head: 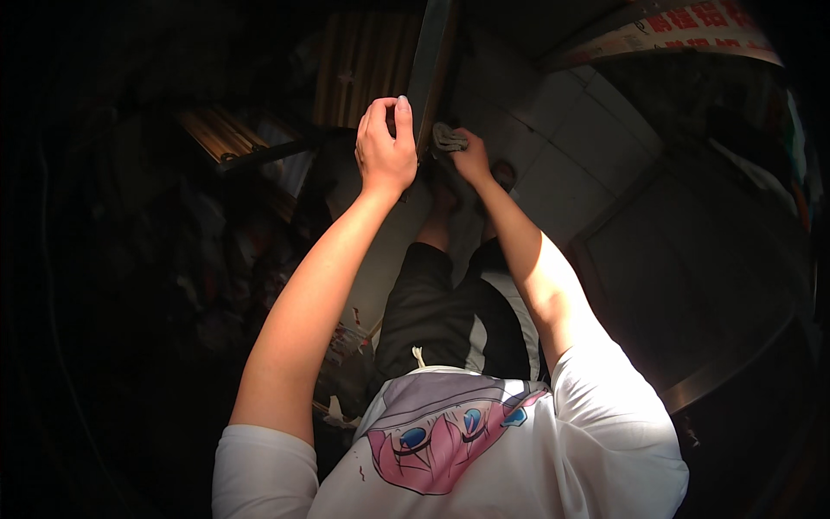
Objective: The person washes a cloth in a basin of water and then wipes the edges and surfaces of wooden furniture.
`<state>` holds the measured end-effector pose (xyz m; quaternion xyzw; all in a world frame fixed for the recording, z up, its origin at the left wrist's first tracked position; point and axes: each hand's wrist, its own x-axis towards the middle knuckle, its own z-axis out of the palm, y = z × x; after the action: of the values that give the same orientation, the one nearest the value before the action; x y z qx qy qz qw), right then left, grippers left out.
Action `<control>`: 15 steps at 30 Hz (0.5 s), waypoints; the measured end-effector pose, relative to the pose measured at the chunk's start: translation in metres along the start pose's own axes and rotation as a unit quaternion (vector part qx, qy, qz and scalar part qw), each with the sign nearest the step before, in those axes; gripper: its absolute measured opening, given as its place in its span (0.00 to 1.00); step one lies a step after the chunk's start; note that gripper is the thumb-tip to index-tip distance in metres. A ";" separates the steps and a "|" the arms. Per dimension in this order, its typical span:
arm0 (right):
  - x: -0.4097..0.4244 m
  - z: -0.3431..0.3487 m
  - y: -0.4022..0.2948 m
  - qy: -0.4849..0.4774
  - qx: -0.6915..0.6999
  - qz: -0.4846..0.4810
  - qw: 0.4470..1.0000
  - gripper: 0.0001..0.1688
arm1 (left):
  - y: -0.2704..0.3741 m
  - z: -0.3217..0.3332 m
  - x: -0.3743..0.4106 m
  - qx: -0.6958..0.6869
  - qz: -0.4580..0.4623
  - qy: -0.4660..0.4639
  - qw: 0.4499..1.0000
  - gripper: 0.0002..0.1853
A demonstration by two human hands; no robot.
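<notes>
A folded greyish cloth (449, 137) is gripped in my right hand (471, 156), close to the right side of a long upright board or panel edge (428, 58). On the board's left side is my left hand (387, 146), its fingers curved and its thumb beside the edge. Whether the left hand touches the board or holds anything cannot be told. Behind it stands a panel with wood-like stripes (363, 65), dimly lit.
Grey floor tiles (557, 136) lie ahead to the right, beyond my feet. A second striped piece (224, 133) is at the left, above dark clutter. A large dark flat surface (687, 259) is at the right. A banner with red writing (694, 29) hangs at the upper right.
</notes>
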<state>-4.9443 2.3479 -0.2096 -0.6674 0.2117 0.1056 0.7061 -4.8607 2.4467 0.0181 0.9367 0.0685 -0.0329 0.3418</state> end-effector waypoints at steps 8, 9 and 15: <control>-0.029 0.036 0.041 0.070 0.034 0.125 0.989 0.22 | -0.002 0.005 0.004 0.006 0.031 0.010 0.999 0.22; -0.031 0.036 0.039 0.071 0.049 0.142 0.986 0.22 | -0.003 0.007 0.003 0.008 0.033 0.011 0.999 0.21; -0.078 0.023 -0.012 -0.002 0.173 0.132 0.976 0.18 | -0.002 0.006 0.006 -0.006 0.005 -0.007 1.000 0.23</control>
<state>-5.0050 2.3801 -0.1641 -0.5012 0.3116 0.1617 0.7909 -4.8553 2.4451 0.0110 0.9348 0.0619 -0.0372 0.3477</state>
